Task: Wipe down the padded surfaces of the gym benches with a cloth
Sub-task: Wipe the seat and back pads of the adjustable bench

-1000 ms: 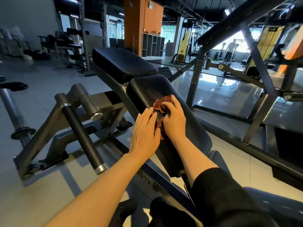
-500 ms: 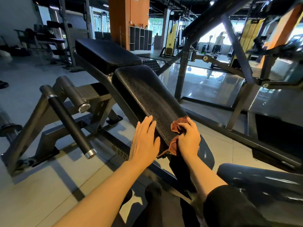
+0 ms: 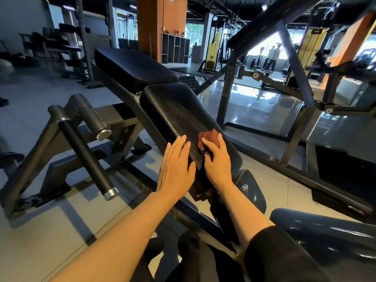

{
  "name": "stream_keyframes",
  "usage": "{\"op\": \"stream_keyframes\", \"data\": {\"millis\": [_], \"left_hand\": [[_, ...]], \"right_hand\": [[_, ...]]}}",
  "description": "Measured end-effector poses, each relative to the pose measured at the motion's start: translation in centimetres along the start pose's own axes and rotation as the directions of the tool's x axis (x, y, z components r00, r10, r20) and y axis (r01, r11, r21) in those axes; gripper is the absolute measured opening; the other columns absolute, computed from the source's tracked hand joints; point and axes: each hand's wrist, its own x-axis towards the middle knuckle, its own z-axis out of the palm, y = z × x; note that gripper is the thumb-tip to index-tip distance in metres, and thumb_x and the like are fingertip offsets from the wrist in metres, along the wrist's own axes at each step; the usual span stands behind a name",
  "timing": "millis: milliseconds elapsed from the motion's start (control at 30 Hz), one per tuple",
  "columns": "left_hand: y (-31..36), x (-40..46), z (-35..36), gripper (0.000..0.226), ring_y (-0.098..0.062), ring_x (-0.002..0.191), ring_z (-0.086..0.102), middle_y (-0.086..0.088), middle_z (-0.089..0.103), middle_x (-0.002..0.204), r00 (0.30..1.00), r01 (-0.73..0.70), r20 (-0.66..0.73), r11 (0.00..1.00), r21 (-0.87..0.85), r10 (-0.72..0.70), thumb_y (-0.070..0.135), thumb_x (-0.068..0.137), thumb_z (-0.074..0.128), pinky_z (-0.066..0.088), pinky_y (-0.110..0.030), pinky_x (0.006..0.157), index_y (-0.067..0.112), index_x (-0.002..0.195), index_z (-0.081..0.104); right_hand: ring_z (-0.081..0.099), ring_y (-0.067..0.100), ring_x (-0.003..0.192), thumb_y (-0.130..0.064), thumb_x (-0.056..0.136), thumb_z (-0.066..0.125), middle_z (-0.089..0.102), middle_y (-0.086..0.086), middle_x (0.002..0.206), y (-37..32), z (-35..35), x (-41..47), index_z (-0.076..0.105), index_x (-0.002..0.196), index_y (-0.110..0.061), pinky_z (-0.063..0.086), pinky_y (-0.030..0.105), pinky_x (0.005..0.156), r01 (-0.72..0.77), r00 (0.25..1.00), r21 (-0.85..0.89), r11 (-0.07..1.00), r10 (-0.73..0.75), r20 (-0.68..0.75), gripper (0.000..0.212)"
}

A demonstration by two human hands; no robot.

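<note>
Two hands: both worked the lower end of a sloped black bench pad [image 3: 179, 119] in a gym, seen from the wearer's head.
Sleeve: a black sleeve [image 3: 280, 255] covered the right upper arm at the bottom of the view; both forearms were bare.
Left hand: the left hand [image 3: 176, 169] lay flat with fingers straight and close together, palm on the pad's near left edge, holding nothing.
Right hand: the right hand [image 3: 217, 159] pressed down on a rust-brown cloth [image 3: 209, 137], fingers curled over its bunched folds.
Cloth: it sat on the pad's lower right part, mostly under the right hand, with a crumpled end showing past the fingertips.
Frame: to the left stood the grey steel bench frame [image 3: 61, 139] with a black roller bar [image 3: 85, 155] tipped in chrome.
Second pad: a flatter black pad [image 3: 134, 66] sat just beyond the sloped one.
Background: an orange pillar [image 3: 160, 23] and dark cubby shelves [image 3: 175, 50] stood farther back on a glossy floor [image 3: 264, 110].
</note>
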Motion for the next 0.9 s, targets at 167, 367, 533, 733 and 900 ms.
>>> {"op": "stream_keyframes", "data": {"millis": [167,367,533,733,900], "left_hand": [[-1.2,1.3,-0.4,0.061,-0.016,0.145,0.018,-0.007,0.028,0.155,0.999,0.023,-0.035,1.000,0.017,-0.022,0.008,0.089,0.060,-0.006,-0.025,0.116,0.006,0.145,0.035],[-4.2,4.6,-2.4,0.063,-0.013,0.146,0.015,-0.006,0.027,0.156,0.992,0.043,-0.118,0.999,0.030,-0.039,0.009,0.090,0.058,-0.006,-0.022,0.117,0.007,0.148,0.032],[-5.5,5.8,-2.6,0.063,-0.009,0.145,0.014,-0.005,0.029,0.155,0.988,0.033,-0.154,0.999,0.030,-0.028,0.009,0.090,0.059,-0.005,-0.021,0.117,0.008,0.148,0.033],[-4.1,5.0,-1.2,0.059,-0.014,0.144,0.017,-0.009,0.034,0.152,0.991,0.010,-0.136,0.999,0.034,-0.005,0.006,0.088,0.059,-0.005,-0.026,0.117,0.005,0.144,0.039],[-2.8,3.7,0.2,0.059,-0.020,0.144,0.022,-0.011,0.035,0.151,0.996,-0.026,-0.087,0.999,0.044,0.030,0.005,0.087,0.060,0.000,-0.032,0.118,0.003,0.142,0.039]], "right_hand": [[0.017,0.021,0.147,0.010,0.088,0.053,0.025,-0.001,0.158,-4.0,2.1,2.9,0.064,0.125,-0.017,0.019,0.036,0.117,0.128,0.992,0.018,0.992,-0.128,-0.008,0.047],[-0.002,0.020,0.150,0.002,0.091,0.053,0.017,0.000,0.161,-7.4,4.6,8.0,0.055,0.136,-0.014,0.007,0.036,0.119,0.352,0.935,-0.107,0.930,-0.344,0.082,0.048],[0.009,0.019,0.149,-0.018,0.100,0.047,0.024,-0.003,0.159,-7.0,5.8,9.5,0.052,0.139,-0.022,0.018,0.041,0.120,0.363,0.930,-0.110,0.925,-0.355,0.092,0.039],[0.023,0.019,0.145,-0.007,0.094,0.052,0.033,0.000,0.155,-6.5,5.5,8.8,0.061,0.130,-0.018,0.025,0.041,0.118,0.247,0.969,-0.078,0.966,-0.247,0.008,0.038],[0.026,0.020,0.144,-0.007,0.094,0.053,0.035,-0.001,0.154,-4.3,4.4,7.3,0.061,0.129,-0.020,0.028,0.044,0.117,0.139,0.990,-0.085,0.987,-0.142,-0.027,0.038]]}}
